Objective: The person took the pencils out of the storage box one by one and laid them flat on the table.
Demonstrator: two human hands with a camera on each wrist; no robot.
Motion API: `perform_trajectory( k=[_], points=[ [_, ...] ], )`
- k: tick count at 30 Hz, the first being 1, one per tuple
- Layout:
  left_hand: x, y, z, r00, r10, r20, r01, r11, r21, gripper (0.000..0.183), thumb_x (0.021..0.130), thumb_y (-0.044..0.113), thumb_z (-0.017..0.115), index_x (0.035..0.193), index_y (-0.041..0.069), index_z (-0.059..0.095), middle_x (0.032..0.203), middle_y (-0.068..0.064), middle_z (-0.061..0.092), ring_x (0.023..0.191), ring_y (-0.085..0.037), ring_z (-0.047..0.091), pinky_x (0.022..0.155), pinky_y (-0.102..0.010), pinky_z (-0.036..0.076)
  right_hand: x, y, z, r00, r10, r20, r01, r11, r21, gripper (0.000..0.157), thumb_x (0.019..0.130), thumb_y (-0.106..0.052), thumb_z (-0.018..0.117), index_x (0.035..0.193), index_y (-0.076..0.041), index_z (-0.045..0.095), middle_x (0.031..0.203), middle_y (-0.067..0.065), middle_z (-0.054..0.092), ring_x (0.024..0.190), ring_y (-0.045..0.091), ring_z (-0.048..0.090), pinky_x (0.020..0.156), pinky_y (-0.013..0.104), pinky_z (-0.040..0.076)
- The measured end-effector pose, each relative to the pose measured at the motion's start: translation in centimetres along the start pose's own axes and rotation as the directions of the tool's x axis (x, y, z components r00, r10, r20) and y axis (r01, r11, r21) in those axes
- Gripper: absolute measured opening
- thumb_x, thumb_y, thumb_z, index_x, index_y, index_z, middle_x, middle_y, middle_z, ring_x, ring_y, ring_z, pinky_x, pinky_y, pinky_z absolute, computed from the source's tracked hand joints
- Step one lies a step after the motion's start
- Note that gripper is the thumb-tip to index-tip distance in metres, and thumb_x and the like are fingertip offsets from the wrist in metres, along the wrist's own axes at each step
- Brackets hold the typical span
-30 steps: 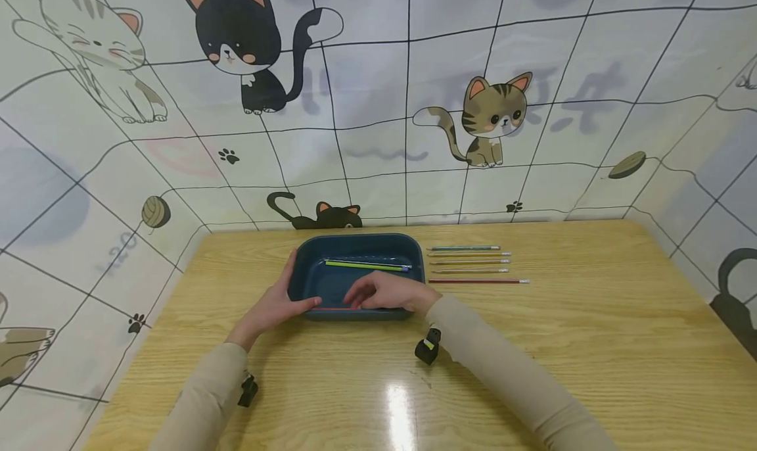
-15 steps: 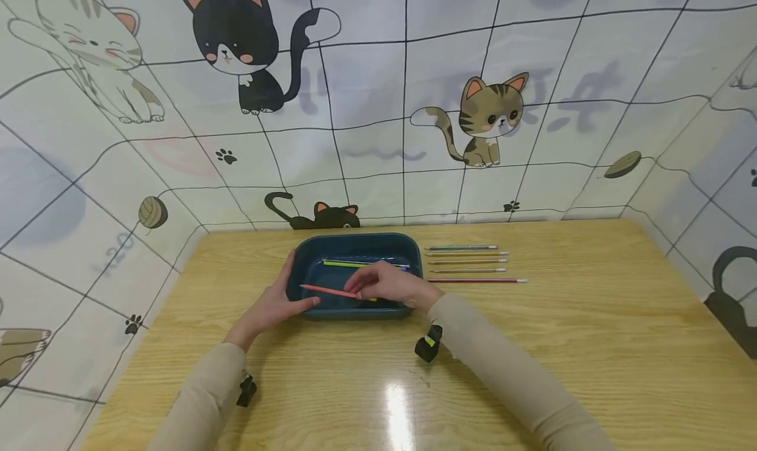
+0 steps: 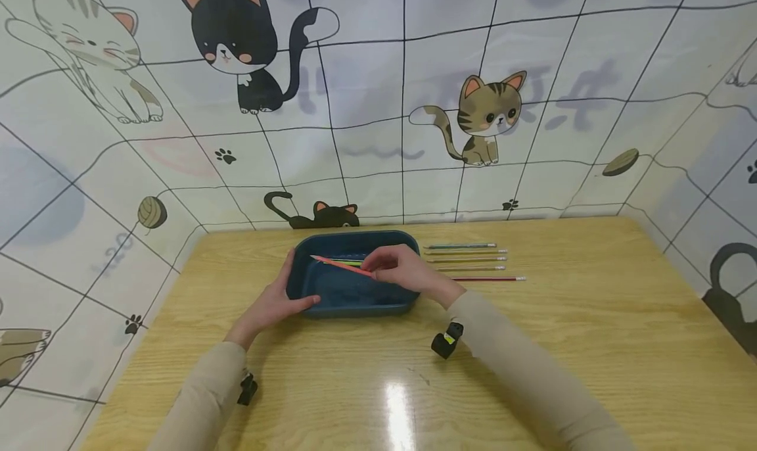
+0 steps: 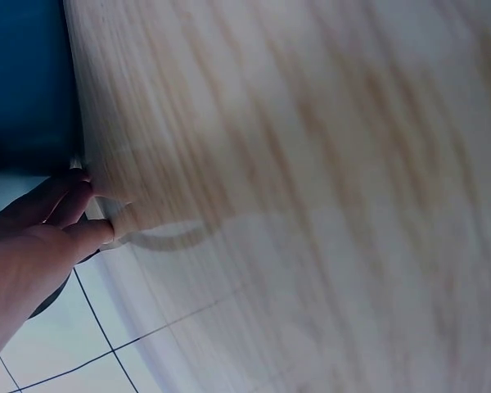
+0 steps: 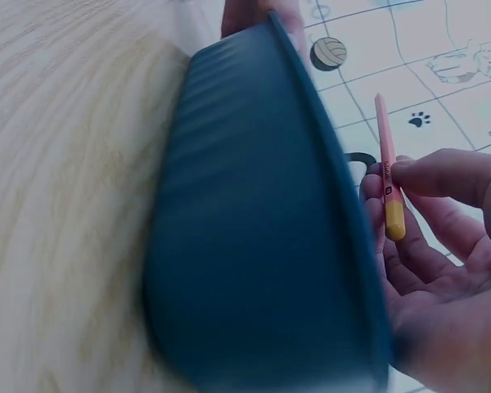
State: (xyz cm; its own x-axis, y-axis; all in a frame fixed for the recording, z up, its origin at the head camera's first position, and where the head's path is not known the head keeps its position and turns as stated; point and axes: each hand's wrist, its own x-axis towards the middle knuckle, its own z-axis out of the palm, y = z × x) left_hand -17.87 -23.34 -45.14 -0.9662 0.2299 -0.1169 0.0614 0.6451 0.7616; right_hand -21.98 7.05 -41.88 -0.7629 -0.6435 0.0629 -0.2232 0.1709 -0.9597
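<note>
Against a wall printed with cartoon cats [image 3: 497, 119], on a pale wooden desk [image 3: 331, 379], sits a dark blue tray [image 3: 355, 311] with rounded corners. My left grip [image 3: 273, 304] is braced around its left end, thumb over the near rim, fingers along the outer wall. My right grip [image 3: 408, 270] is clamped on a coral pencil [image 3: 343, 265], pinched between thumb and fingers near its blunt yellow end. The pencil is in the air over the tray, its point toward the left.

Partly hidden behind it, a lime-green pencil [image 3: 353, 263] lies lengthwise inside the tray; whether another lies against it, I cannot tell. Just right of the tray, five pencils [image 3: 467, 259] lie parallel on the desk, pale ends to the right, the red one nearest me.

I judge the step in hand to be moving the coral pencil above the tray; whether it belongs inside or in the outer row, I cannot tell. Either way, the next move should call for a firm pinch, clearance over the rim, and levelling the pencil before letting go.
</note>
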Motion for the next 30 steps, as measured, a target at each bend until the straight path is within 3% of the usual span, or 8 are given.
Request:
perform_trajectory(
  k=[5,11,17,21,27,30],
  points=[
    [0.0,0.1,-0.1,1.000,-0.009,0.007,0.009,1.000,0.016,0.114,0.082,0.043,0.075,0.155,0.024,-0.010,0.159,-0.020,0.003,0.139,-0.047,0.018,0.107,-0.061,0.022,-1.6,-0.7,-1.4,1.000,0.003,-0.016,-0.004,0.999,-0.039,0.020,0.093,0.001,0.059,0.112,-0.001,0.067,0.108,0.008,0.066,0.094,0.027,0.061,0.081,0.036,0.050],
    [0.0,0.0,0.0,1.000,-0.009,-0.004,0.009,1.000,0.016,0.114,0.081,0.043,0.076,0.156,0.024,-0.009,0.159,-0.020,0.004,0.138,-0.047,0.019,0.108,-0.060,0.021,-3.8,-0.8,-3.6,1.000,0.010,0.008,-0.009,0.995,-0.097,0.020,0.094,-0.001,0.059,0.113,-0.003,0.066,0.110,0.008,0.066,0.097,0.023,0.061,0.083,0.037,0.050],
    [0.0,-0.1,0.0,1.000,0.008,-0.006,-0.008,1.000,0.020,0.114,0.082,0.044,0.075,0.155,0.024,-0.010,0.159,-0.020,0.002,0.138,-0.049,0.019,0.107,-0.061,0.022,-6.1,-0.9,-6.2,1.000,0.013,-0.008,-0.015,0.988,-0.155,0.019,0.094,0.001,0.058,0.110,-0.003,0.067,0.107,0.012,0.066,0.091,0.031,0.062,0.077,0.039,0.053],
    [0.0,-0.1,0.0,1.000,0.003,-0.007,-0.002,1.000,0.025,0.113,0.082,0.044,0.075,0.156,0.023,-0.009,0.159,-0.021,0.004,0.138,-0.048,0.020,0.107,-0.060,0.022,-7.7,-1.0,-7.9,0.999,0.008,-0.042,-0.017,0.977,-0.215,0.019,0.093,0.002,0.058,0.109,-0.003,0.067,0.104,0.013,0.065,0.088,0.025,0.062,0.073,0.032,0.052],
    [0.0,0.0,0.1,1.000,0.006,0.001,-0.006,1.000,0.020,0.112,0.083,0.042,0.074,0.156,0.022,-0.009,0.159,-0.021,0.002,0.138,-0.048,0.018,0.107,-0.061,0.022,-10.1,-2.2,-11.0,0.993,0.016,-0.117,-0.051,0.949,-0.310,0.018,0.095,0.001,0.058,0.109,-0.004,0.067,0.106,0.014,0.065,0.090,0.020,0.062,0.075,0.030,0.052],
    [0.0,0.0,0.0,1.000,0.007,0.003,-0.007,1.000,0.018,0.112,0.083,0.042,0.074,0.155,0.023,-0.010,0.159,-0.020,0.001,0.139,-0.047,0.017,0.108,-0.060,0.021,-11.2,-3.0,-12.7,0.987,-0.018,-0.162,-0.042,0.933,-0.359,0.017,0.095,0.001,0.057,0.108,-0.003,0.067,0.105,0.013,0.065,0.090,0.017,0.062,0.075,0.028,0.052]
  ],
)
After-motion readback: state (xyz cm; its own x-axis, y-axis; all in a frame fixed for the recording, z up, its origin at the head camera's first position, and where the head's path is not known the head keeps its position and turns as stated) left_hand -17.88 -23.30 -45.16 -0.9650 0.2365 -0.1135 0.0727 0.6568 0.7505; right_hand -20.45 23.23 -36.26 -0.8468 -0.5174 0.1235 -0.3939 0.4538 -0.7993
